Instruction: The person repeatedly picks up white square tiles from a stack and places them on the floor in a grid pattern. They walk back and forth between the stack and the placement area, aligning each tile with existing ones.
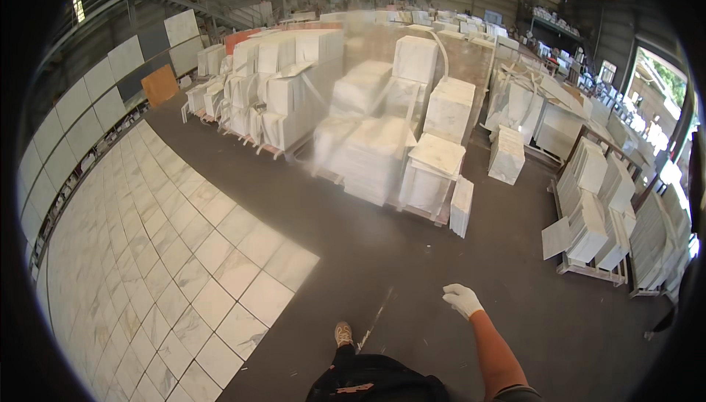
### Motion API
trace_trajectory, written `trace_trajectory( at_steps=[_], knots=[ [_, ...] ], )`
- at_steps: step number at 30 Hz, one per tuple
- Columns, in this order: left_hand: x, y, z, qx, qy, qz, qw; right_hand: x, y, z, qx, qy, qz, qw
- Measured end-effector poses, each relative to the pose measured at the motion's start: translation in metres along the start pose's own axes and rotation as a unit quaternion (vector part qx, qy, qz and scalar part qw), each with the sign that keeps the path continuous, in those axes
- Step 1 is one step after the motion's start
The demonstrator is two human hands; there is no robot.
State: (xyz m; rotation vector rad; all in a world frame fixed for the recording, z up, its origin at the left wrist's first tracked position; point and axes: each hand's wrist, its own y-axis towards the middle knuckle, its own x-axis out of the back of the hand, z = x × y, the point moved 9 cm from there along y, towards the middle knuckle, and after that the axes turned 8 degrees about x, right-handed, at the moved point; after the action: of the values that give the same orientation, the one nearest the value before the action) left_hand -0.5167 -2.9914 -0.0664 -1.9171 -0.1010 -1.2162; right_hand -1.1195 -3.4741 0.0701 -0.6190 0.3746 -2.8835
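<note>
My right hand (462, 300), in a white glove, hangs over the dark floor right of my body. Its fingers are loosely bent and a little apart, with nothing seen in them. It touches nothing; the closest stone is a narrow upright bundle of white slabs (461, 207) beyond it. My left hand is out of view. To my left, white grey-veined marble tiles (213, 262) lie in a wide grid on the floor, their corner not far from my shoe (343, 334).
Ahead stand pallets of stacked white stone blocks (371, 148), partly blurred. Slab racks (592, 207) stand at the right, and a lone block stack (507, 156) between. Large panels (109, 112) line the left side. Dark floor (353, 255) runs between tiles and pallets.
</note>
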Motion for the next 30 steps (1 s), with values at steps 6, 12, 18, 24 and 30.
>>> trace_trajectory(
  at_steps=[6,12,18,24,30],
  knots=[
    [0.07,0.194,-0.075,-0.167,0.213,0.159,0.949,-0.067,-0.008,-0.166,-0.333,0.008,0.079,0.939],
    [0.277,0.378,-0.246,-0.285,-0.056,-0.039,0.956,-0.09,-0.098,-0.207,-0.388,0.01,0.076,0.919],
    [0.322,0.483,-0.401,0.029,-0.489,0.155,0.858,-0.087,-0.009,-0.166,-0.479,0.151,-0.032,0.864],
    [0.284,0.538,-0.507,-0.057,-0.354,0.362,0.861,-0.033,0.253,-0.098,-0.436,0.227,-0.076,0.867],
    [0.307,0.576,-0.513,0.031,-0.581,0.427,0.692,0.068,0.531,0.049,-0.151,0.061,-0.065,0.985]
  ],
)
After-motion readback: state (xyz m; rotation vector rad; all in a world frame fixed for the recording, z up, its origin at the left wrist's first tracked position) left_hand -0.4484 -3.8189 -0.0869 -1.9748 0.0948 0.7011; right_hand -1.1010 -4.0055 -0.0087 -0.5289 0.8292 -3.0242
